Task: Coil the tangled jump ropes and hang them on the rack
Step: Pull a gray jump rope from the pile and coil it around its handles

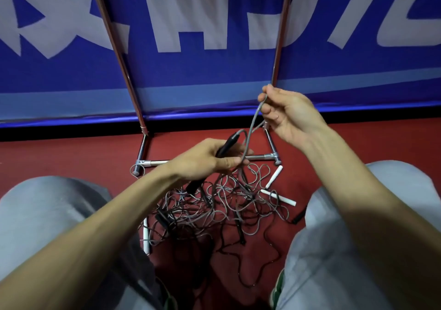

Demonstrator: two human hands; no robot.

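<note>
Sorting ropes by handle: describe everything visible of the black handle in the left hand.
The black handle is slim, matte, plastic-looking, tapering toward its upper tip. The left hand grips it, tilted upward above the tangle. A grey cord leaves the tip and curves down; the right hand pinches grey cord, possibly the same.
</note>
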